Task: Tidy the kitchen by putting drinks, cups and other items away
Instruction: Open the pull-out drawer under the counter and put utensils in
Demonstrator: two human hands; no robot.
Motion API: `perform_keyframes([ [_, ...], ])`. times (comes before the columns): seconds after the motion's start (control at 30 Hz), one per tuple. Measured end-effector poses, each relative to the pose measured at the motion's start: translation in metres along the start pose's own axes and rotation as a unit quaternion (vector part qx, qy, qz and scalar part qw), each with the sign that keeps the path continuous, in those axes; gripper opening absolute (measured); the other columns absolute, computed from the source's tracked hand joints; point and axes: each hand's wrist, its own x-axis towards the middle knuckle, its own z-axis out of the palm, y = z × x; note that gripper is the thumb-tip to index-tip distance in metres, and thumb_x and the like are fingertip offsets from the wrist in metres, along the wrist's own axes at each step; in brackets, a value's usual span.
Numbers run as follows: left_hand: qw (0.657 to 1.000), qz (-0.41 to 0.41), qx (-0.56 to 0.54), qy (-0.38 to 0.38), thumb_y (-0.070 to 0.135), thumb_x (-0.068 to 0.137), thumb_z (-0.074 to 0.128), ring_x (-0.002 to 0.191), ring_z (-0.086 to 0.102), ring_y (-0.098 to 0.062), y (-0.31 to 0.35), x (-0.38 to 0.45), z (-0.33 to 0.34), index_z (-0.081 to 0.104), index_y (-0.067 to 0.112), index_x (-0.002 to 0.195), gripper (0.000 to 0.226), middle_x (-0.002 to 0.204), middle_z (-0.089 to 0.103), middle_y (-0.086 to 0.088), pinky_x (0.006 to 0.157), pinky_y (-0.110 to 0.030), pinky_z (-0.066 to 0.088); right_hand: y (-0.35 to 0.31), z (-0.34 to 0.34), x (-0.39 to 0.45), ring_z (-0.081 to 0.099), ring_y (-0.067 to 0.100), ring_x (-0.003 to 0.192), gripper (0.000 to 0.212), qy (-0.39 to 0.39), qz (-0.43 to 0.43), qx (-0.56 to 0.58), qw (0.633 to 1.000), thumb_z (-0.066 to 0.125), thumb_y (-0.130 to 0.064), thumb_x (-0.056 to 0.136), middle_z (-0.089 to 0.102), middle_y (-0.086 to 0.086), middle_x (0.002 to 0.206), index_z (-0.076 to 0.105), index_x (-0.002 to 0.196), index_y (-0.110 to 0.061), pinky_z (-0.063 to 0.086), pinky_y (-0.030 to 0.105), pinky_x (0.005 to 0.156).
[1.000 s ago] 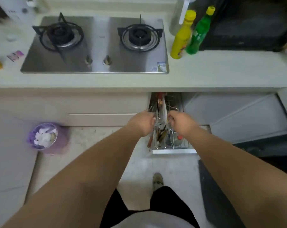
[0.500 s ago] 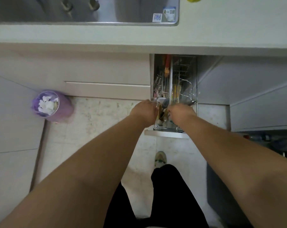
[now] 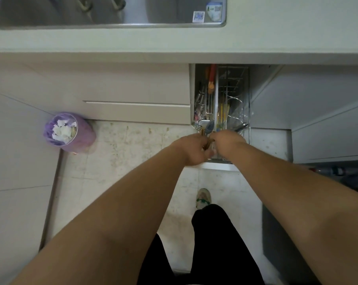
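Observation:
A narrow pull-out wire rack (image 3: 248,112) stands open under the counter, filled with cutlery: forks and a spoon (image 3: 204,126), yellow-handled utensils (image 3: 223,114) and a red-handled tool (image 3: 211,79). Both hands meet over the rack's front end. My left hand (image 3: 191,150) has its fingers curled round a bundle of thin brown sticks (image 3: 206,143), apparently chopsticks. My right hand (image 3: 227,140) grips the same bundle from the right, with its fingertips hidden under its back.
A steel hob (image 3: 112,13) is set into the pale countertop (image 3: 276,38) above. A purple waste bin (image 3: 68,131) full of paper stands on the floor at the left. An open cabinet door (image 3: 328,128) is to the right, and my shoe (image 3: 203,198) is below the rack.
The view has tilted down, so the yellow and green bottles left the frame. My two hands drew together at the rack's front end, and the brown sticks now show between them.

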Motion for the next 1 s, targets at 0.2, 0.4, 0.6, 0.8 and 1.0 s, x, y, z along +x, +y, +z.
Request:
perform_keyframes([
  [0.2, 0.983, 0.059, 0.155, -0.074, 0.081, 0.082, 0.046, 0.139, 0.042, -0.026, 0.013, -0.010, -0.007, 0.036, 0.020, 0.153, 0.094, 0.155, 0.042, -0.006, 0.111, -0.047, 0.041, 0.012, -0.016, -0.033, 0.065, 0.028, 0.096, 0.025, 0.038, 0.029, 0.035, 0.998, 0.056, -0.015, 0.095, 0.067, 0.009, 0.109, 0.067, 0.118, -0.017, 0.055, 0.035, 0.081],
  [0.4, 0.968, 0.093, 0.231, -0.020, 0.071, 0.088, 0.051, 0.145, 0.035, -0.027, 0.027, -0.014, -0.018, 0.029, 0.019, 0.155, 0.088, 0.161, 0.033, -0.006, 0.114, -0.047, 0.039, 0.026, -0.025, -0.057, 0.064, 0.025, 0.092, 0.023, 0.054, 0.044, 0.054, 0.996, 0.052, -0.021, 0.094, 0.068, 0.005, 0.104, 0.066, 0.112, -0.022, 0.057, 0.037, 0.083],
  [0.6, 0.967, 0.058, 0.239, 0.067, 0.057, 0.093, 0.056, 0.154, 0.014, -0.024, 0.038, -0.004, -0.030, 0.014, 0.016, 0.160, 0.089, 0.167, 0.017, -0.005, 0.125, -0.040, 0.018, 0.039, -0.024, -0.075, 0.064, 0.028, 0.093, 0.029, 0.139, 0.047, 0.098, 0.984, 0.045, -0.027, 0.097, 0.070, 0.006, 0.108, 0.065, 0.118, -0.024, 0.054, 0.035, 0.079],
  [0.8, 0.971, 0.014, 0.155, 0.180, 0.016, 0.089, 0.059, 0.123, 0.053, -0.028, 0.062, -0.001, -0.050, 0.048, 0.015, 0.138, 0.050, 0.136, 0.055, -0.009, 0.101, -0.040, 0.047, 0.049, -0.035, -0.086, 0.056, 0.026, 0.120, 0.040, 0.243, 0.032, 0.119, 0.962, 0.056, -0.017, 0.091, 0.061, 0.002, 0.133, 0.061, 0.130, -0.020, 0.046, 0.036, 0.103],
  [1.0, 0.984, -0.047, 0.150, 0.084, 0.034, 0.099, 0.039, 0.106, 0.062, -0.026, 0.055, -0.006, -0.059, 0.058, 0.018, 0.128, 0.038, 0.121, 0.065, -0.008, 0.087, -0.038, 0.051, 0.043, -0.053, -0.090, 0.058, 0.022, 0.106, 0.027, 0.249, 0.042, 0.100, 0.962, 0.052, -0.022, 0.095, 0.063, 0.000, 0.120, 0.066, 0.118, -0.022, 0.048, 0.034, 0.094],
])
